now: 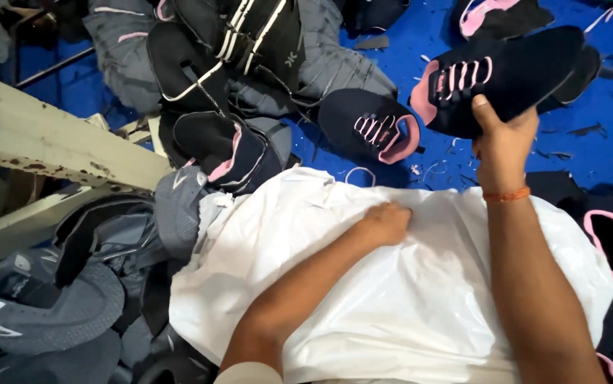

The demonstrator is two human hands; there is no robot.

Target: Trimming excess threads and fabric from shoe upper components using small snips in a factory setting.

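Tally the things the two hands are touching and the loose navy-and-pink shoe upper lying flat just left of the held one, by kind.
Navy-and-pink shoe uppers: 2, one in the right hand at, one on the blue floor
White plastic bags: 1, under the left hand at
Total: 3

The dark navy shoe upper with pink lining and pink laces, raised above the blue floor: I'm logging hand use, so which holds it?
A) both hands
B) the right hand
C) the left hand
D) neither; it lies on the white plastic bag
B: the right hand has its grip on the dark navy shoe upper with pink lining, while the left hand rests on the white plastic bag.
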